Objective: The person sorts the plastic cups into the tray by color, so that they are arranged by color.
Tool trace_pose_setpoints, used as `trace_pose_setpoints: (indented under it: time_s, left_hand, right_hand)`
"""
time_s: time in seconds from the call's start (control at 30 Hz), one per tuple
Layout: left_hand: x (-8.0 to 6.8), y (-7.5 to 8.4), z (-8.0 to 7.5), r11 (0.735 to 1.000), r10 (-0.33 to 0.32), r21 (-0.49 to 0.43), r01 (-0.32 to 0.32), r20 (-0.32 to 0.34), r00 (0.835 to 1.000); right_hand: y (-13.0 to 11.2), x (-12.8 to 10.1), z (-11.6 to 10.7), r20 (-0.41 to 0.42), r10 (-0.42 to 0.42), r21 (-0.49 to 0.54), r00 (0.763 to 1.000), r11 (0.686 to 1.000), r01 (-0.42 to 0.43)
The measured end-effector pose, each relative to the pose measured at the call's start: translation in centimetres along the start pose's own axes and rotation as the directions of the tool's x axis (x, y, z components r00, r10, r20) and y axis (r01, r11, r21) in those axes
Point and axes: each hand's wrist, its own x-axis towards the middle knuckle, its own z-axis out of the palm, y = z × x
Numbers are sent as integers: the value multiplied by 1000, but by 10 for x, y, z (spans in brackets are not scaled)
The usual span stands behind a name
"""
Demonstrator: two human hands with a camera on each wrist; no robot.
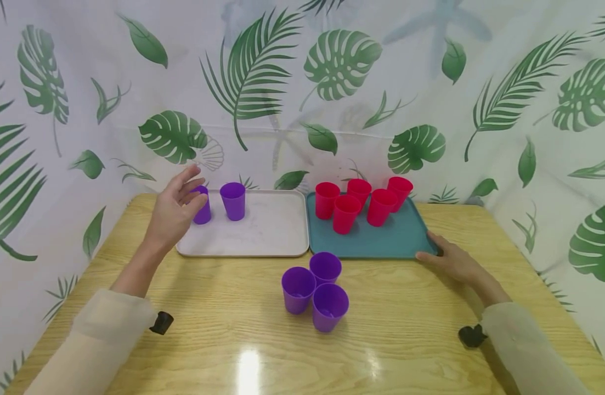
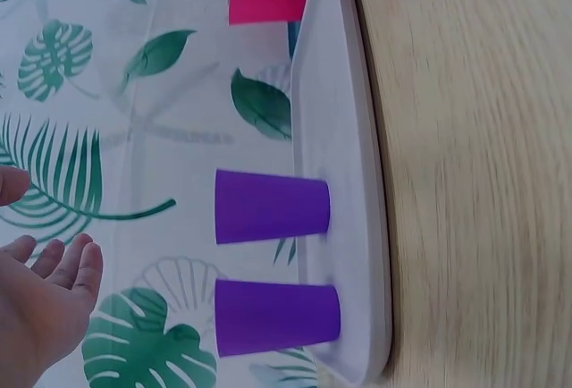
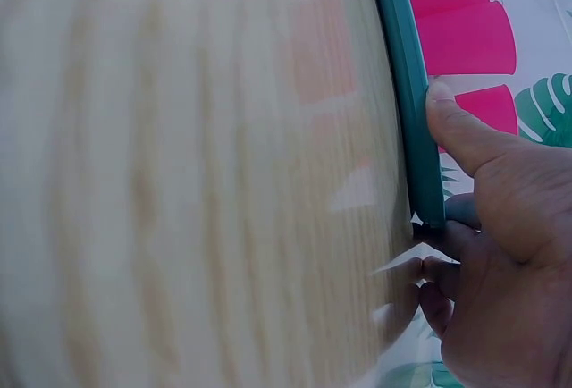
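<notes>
- Purple cups: two stand upright on the white tray [image 1: 263, 233], three cluster on the table [image 1: 193, 351] in front.
- Left hand [image 1: 176, 208] hovers by the leftmost cup [image 1: 202, 206], fingers spread loose, apparently not touching it.
- Right hand [image 1: 452, 260] pinches the teal tray [image 1: 391, 241] at its near corner, thumb on the rim.
- Five red cups [image 1: 345, 214] stand on the teal tray.
</notes>
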Motion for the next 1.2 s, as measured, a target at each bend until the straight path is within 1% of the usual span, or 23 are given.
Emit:
trace_pose_setpoints:
  time_s: [0.23,0.33,0.47,0.57,0.7,0.83,1.07,1.2]
  left_hand:
    - [-11,8,17,999,37,12,-38,83,996]
    - [-17,11,24,999,52,-2,-52,134,990]
    - [-27,15,35,999,52,-13,-51,203,978]
    - [-34,15,43,998,59,12,-65,256,965]
    - [-44,13,55,995,82,20,-94,328,941]
    - [-54,12,65,996,75,13,-86,387,919]
    - [-66,7,77,998,51,10,-62,460,886]
    - [-73,3,84,998,57,9,-70,483,874]
  right_hand:
    - [1,0,0,-8,-11,-6,1000,1000,11]
    - [1,0,0,-8,-10,-7,1000,1000,10]
    - [0,0,0,-9,-13,-6,1000,1000,13]
    - [0,0,0,-8,-16,-6,1000,1000,16]
    - [-1,-1,0,-3,-11,-1,1000,1000,11]
    - [-2,-1,0,1,-8,8,1000,1000,8]
    - [-2,-1,0,0,-2,3,1000,1000,2]
    - [-3,-1,-1,5,4,9,1000,1000,-4]
